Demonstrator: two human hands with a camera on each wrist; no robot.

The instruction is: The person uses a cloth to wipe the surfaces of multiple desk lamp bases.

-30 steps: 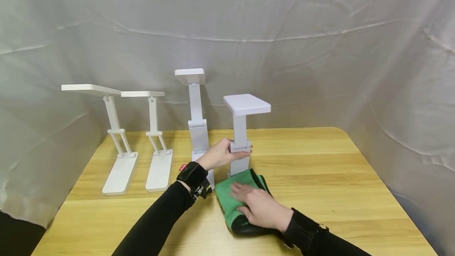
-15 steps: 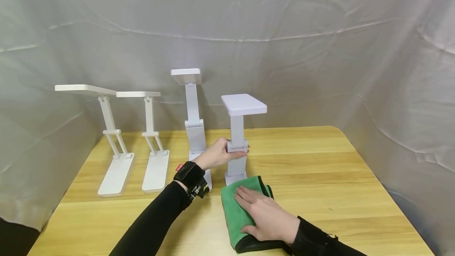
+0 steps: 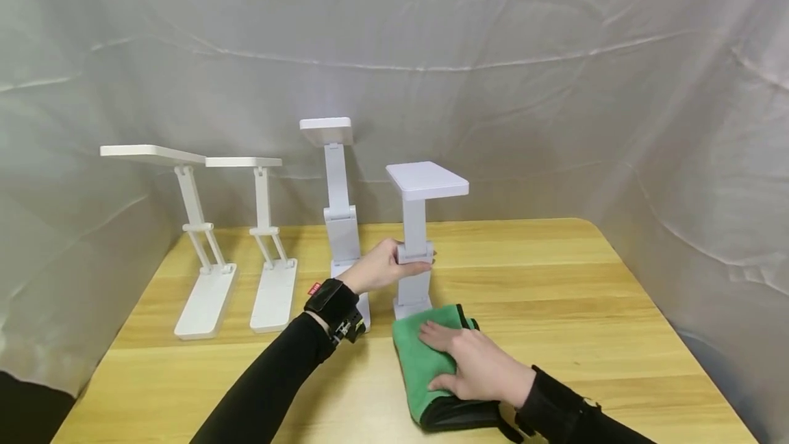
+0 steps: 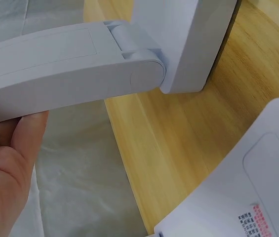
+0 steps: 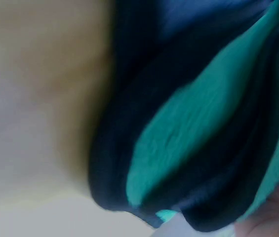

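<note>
My left hand (image 3: 377,269) grips the white folding desk lamp (image 3: 414,225) at its middle hinge. That lamp stands upright, its flat head tilted out to the right. In the left wrist view the fingers (image 4: 28,138) curl under the lamp arm (image 4: 55,64), close to where it joins the base. A folded green cloth (image 3: 414,362) with black edging covers most of the lamp's base. On top of the cloth, my right hand (image 3: 483,367) presses with its fingers stretched out. The right wrist view shows the cloth's layered folds (image 5: 179,143) blurred, with part of the hand at the right edge.
Left of the held lamp stands another unfolded white lamp (image 3: 342,231), partly behind my left wrist. Two more white lamps, one (image 3: 274,297) beside the other (image 3: 206,301), stand further left. A grey sheet (image 3: 524,122) hangs behind the wooden table (image 3: 555,279).
The right hand and cloth have slid toward me and slightly right, uncovering the foot of the lamp's arm. My left hand keeps its grip on the lamp.
</note>
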